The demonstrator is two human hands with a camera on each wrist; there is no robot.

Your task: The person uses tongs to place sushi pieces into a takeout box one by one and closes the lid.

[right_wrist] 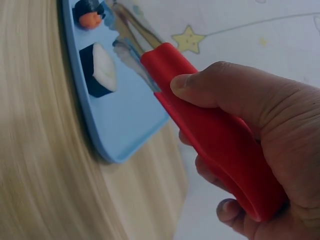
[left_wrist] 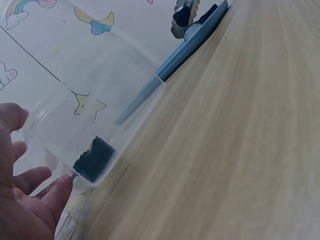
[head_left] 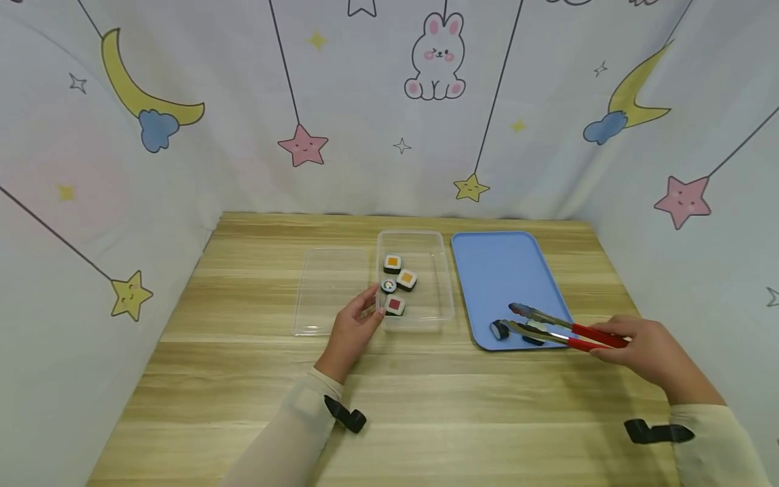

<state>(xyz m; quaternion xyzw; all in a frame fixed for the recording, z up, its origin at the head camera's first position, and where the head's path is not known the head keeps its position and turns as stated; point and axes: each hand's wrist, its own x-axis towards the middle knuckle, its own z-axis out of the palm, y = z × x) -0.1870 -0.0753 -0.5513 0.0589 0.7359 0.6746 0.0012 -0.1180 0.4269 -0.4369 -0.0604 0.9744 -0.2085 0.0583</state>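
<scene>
My left hand (head_left: 353, 333) touches the left wall of a clear container (head_left: 447, 297), its fingers spread along the plastic in the left wrist view. Several sushi pieces lie inside, one with a red centre (head_left: 395, 305), two with orange centres. The right hand (head_left: 646, 348) grips red-handled tongs (head_left: 599, 333) over a blue tray (head_left: 496, 270). The tong arms stand apart. A dark-wrapped piece (head_left: 500, 330) lies by the lower tip; another (head_left: 533, 340) is partly hidden under the arms. In the right wrist view, one tray piece has a white face (right_wrist: 105, 70), the other an orange end (right_wrist: 90, 20).
A clear flat lid (head_left: 322, 291) lies on the wooden table (head_left: 402, 406), left of the container. The tray stands to the container's right. A patterned white curtain (head_left: 365, 176) borders the table's back and sides.
</scene>
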